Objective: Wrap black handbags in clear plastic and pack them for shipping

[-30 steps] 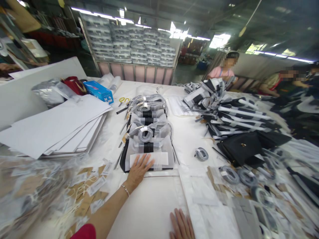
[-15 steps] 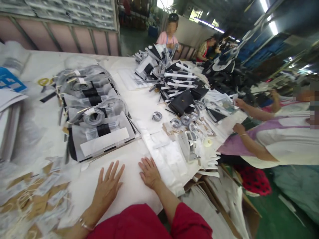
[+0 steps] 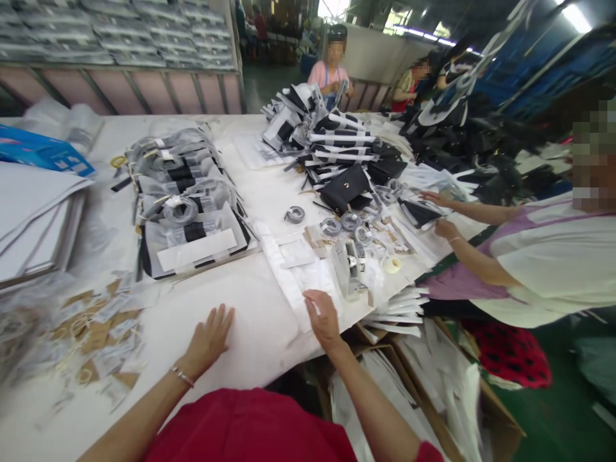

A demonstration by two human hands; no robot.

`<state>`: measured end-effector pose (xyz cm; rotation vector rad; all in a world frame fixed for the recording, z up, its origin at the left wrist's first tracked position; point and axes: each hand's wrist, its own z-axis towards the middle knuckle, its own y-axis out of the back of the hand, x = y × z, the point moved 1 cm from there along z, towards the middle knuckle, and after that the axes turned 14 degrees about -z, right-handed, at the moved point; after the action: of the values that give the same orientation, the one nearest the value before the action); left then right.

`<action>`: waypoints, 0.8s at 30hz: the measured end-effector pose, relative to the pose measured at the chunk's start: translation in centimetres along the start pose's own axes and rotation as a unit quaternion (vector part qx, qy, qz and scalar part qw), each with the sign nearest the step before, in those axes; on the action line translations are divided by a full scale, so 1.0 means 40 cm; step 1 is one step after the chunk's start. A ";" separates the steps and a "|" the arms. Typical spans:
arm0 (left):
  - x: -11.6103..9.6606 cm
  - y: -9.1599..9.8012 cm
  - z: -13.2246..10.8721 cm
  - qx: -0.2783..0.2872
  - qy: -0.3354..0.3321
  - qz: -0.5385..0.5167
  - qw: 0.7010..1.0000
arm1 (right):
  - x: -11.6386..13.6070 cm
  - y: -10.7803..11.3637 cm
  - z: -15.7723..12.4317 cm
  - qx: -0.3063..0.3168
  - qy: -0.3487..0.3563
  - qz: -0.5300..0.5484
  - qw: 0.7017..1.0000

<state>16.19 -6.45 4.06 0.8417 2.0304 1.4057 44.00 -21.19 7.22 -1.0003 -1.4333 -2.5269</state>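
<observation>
Nearer the wearer than the row of wrapped bags [image 3: 195, 186], the left hand [image 3: 208, 340] is palm down over the white tabletop [image 3: 260, 308], fingers extended and slightly parted, holding nothing. Right of the row and nearer, the right hand [image 3: 323, 319] bends its fingers over white plastic sleeves [image 3: 308, 273]; whether it pinches one cannot be told. Left of the row, the frame cuts off a blue box [image 3: 45, 151].

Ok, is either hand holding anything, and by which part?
The left hand holds nothing; the right hand is at the white plastic sheets, but whether it pinches one can't be told.
</observation>
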 end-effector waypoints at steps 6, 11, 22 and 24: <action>-0.054 0.034 0.019 0.040 0.064 -0.023 0.997 | -0.316 0.230 -0.064 -0.022 -0.326 -0.017 0.945; -0.117 0.037 0.028 0.095 0.143 -0.042 0.984 | -0.416 0.186 -0.063 0.007 -0.341 0.014 0.940; -0.155 -0.019 0.012 0.080 0.219 -0.107 0.967 | -0.437 0.087 0.041 0.001 -0.319 -0.097 0.943; -0.154 -0.018 0.012 0.072 0.228 -0.108 0.965 | -0.462 0.107 0.060 0.022 -0.297 -0.088 0.951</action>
<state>20.53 -10.91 3.67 0.3495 2.5050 1.4344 61.27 -26.27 0.76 -1.8093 -1.7693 -2.3966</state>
